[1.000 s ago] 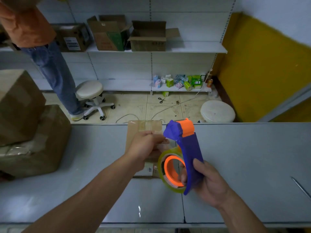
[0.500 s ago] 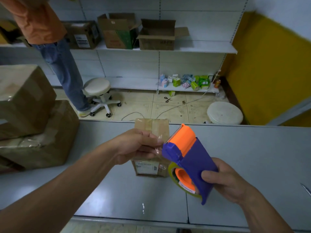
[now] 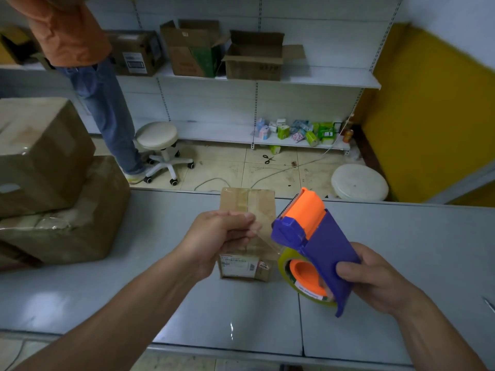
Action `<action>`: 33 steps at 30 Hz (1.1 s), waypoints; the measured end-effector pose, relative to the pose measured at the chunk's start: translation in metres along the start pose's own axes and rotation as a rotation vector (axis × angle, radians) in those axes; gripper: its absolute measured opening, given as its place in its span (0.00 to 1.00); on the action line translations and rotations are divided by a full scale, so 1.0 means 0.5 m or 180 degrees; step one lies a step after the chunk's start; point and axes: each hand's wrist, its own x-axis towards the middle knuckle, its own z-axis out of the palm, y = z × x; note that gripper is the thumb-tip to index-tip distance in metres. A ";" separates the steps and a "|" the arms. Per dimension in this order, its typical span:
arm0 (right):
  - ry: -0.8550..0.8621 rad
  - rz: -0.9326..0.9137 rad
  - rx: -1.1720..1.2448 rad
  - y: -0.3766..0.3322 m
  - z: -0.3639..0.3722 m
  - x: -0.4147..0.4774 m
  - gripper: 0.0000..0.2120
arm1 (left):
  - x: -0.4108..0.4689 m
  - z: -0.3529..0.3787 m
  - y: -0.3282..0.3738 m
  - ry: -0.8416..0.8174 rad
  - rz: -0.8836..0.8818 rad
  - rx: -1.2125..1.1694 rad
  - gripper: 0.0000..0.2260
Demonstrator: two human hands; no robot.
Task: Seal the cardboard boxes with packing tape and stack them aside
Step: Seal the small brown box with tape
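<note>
My left hand (image 3: 214, 236) pinches the tape end (image 3: 263, 235), now farther from the tape dispenser (image 3: 316, 245) my right hand (image 3: 375, 279) grips, ready to seal the cardboard box (image 3: 249, 202).

Dim, cool light; wide-angle bending; blurred edges

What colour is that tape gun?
The tape gun is blue-purple with an orange top, clearest in the head view.

1. Box (image 3: 249, 207): matt brown cardboard, with a glossy clear strip on top and a paper label on the near side.
2. Tape dispenser (image 3: 321, 242): smooth plastic, faint sheen.
3. Tape (image 3: 282, 263): glossy clear film.
4. Table (image 3: 107, 295): smooth, softly reflective.
</note>
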 end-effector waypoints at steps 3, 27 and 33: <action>-0.0060 -0.0031 -0.0048 -0.007 0.003 0.003 0.23 | -0.003 0.008 -0.003 -0.0024 -0.0124 -0.0211 0.04; -0.0037 0.1292 -0.2262 -0.120 -0.012 0.011 0.25 | -0.006 -0.062 -0.025 0.1169 0.1137 0.0079 0.06; -0.0096 0.1779 -0.2887 -0.180 0.000 0.043 0.25 | -0.029 -0.061 -0.084 0.1528 0.1101 -0.0497 0.07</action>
